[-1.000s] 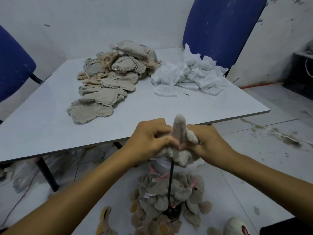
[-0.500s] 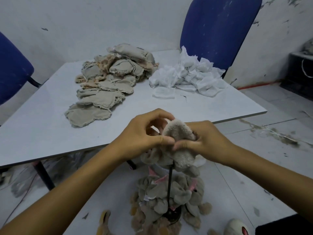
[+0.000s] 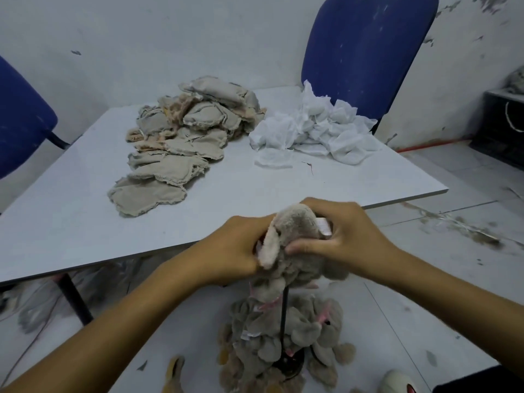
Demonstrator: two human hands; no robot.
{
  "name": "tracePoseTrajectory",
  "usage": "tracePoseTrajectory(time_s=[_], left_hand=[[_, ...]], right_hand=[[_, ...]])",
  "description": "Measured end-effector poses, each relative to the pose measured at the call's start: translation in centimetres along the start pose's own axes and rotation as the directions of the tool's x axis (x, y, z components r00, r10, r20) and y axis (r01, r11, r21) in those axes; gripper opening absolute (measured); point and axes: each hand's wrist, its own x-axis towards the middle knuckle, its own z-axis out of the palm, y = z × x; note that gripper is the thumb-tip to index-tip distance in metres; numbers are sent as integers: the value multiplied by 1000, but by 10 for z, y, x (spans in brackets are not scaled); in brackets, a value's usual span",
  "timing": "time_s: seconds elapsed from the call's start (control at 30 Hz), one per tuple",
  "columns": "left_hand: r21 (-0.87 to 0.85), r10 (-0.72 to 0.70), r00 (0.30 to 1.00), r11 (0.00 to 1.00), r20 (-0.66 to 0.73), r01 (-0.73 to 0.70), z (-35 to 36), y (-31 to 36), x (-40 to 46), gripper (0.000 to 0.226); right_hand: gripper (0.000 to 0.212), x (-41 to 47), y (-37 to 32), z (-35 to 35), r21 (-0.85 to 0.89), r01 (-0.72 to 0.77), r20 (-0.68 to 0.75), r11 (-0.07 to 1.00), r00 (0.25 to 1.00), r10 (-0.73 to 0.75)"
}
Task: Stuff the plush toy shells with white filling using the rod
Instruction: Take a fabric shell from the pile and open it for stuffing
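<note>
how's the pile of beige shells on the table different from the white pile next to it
The beige shells are flat, tan cut pieces with frayed edges, overlapping in a long heap that runs toward the table's near-left side. The white filling is crumpled, thin and puffy, bunched in a more compact mound by the far right edge, in front of the blue chair. Both lie loose on the table, untouched by either hand.

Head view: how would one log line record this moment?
stage: working shell on rod | left hand: gripping plush toy | right hand: gripping it | rod: upright below | white filling: on table
</note>
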Motion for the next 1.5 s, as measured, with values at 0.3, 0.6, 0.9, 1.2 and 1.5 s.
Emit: tracePoseTrajectory(time_s=[0.3,0.6,0.9,1.2,1.5], left_hand=[[-473,34,975,870,-221,-137,-15,18,6,23],[-49,34,997,998,63,-31,-30,0,1,29],[-321,104,967,930,-233,-178,-28,13,8,24],[-30,15,1000,999,23,-14,-3,1,7,56],[-674,-36,935,702,-353,-227,-49,12,14,19]], right_hand=[[28,-5,19,-3,223,-141,115,965,986,117],[31,1,-2,-4,176,-26,-18,984,999,29],[32,6,-6,-9,47,71,-128,996,990,-64],[28,-6,10,14,-88,18,4,996,1000,-17],[22,31,-19,-46,247,48,-126,968,992,-17]])
